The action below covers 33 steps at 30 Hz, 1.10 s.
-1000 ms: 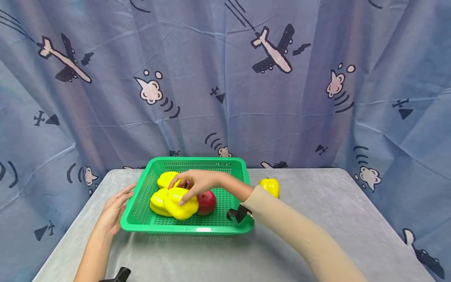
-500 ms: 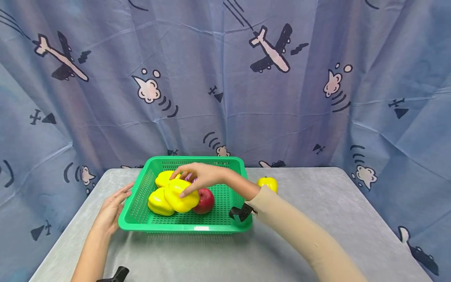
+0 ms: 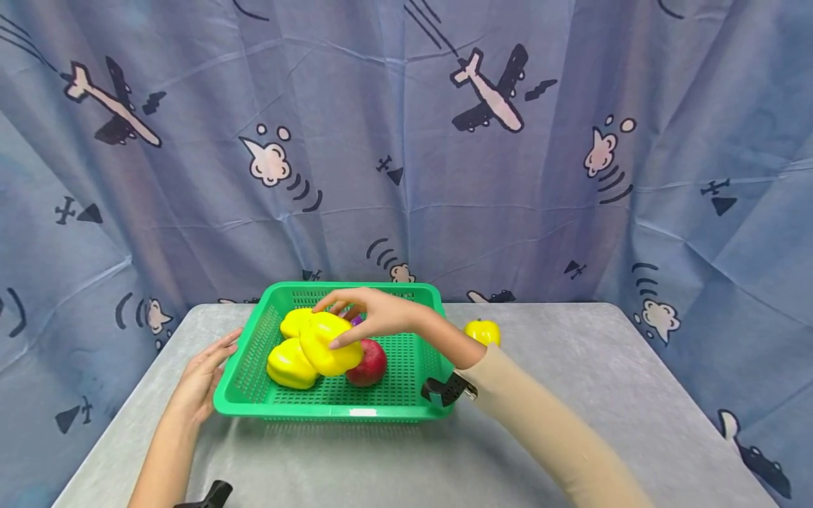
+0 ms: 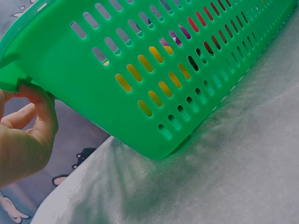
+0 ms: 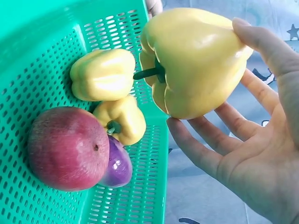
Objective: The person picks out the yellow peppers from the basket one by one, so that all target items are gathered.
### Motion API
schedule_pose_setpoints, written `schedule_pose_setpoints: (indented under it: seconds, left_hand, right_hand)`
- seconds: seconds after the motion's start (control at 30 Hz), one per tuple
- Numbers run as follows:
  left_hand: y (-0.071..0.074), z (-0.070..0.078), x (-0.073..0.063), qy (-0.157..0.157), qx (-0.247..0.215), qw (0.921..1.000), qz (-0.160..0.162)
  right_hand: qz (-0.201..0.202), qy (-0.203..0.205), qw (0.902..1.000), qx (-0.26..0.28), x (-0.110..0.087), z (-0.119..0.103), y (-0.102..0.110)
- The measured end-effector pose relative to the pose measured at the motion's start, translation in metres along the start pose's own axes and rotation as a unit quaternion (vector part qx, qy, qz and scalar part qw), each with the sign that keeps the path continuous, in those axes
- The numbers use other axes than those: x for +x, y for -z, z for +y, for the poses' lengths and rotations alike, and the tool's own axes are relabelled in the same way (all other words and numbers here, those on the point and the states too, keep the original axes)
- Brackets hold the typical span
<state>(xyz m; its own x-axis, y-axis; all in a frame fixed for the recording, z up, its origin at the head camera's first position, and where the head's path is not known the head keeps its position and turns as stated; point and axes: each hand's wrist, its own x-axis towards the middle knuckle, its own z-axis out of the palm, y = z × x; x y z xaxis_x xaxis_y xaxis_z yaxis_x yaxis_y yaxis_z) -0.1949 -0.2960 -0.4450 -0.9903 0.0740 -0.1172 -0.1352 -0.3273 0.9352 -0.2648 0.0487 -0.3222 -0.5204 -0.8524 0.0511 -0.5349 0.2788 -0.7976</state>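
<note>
My right hand pinches a yellow bell pepper between thumb and fingers, raised above the green basket. In the right wrist view its green stem points toward the basket. My left hand holds the basket's left rim; the left wrist view shows fingers bent beneath the rim. Inside lie two more yellow bell peppers, one in front and one behind, beside a round red fruit. A glossy purple thing sits partly hidden behind the fruit.
Another yellow bell pepper stands on the grey table to the right of the basket, partly behind my right forearm. A blue curtain with plane prints hangs behind the table.
My right hand has lifted the yellow pepper up off the others and moved it slightly right. The left hand stays at the basket's rim.
</note>
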Motion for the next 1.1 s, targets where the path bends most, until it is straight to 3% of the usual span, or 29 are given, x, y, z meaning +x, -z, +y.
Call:
schedule_pose_setpoints:
  seconds: [0.53,1.1]
  left_hand:
    - [0.001,-0.002,0.0,-0.018,-0.005,0.9997,-0.017]
    - [0.0,-0.002,0.0,-0.019,-0.002,0.9998,-0.01]
  right_hand:
    - [0.051,0.001,0.9985,-0.018,-0.03,-0.005,0.005]
    - [0.082,-0.011,0.9964,0.017,-0.065,-0.001,0.001]
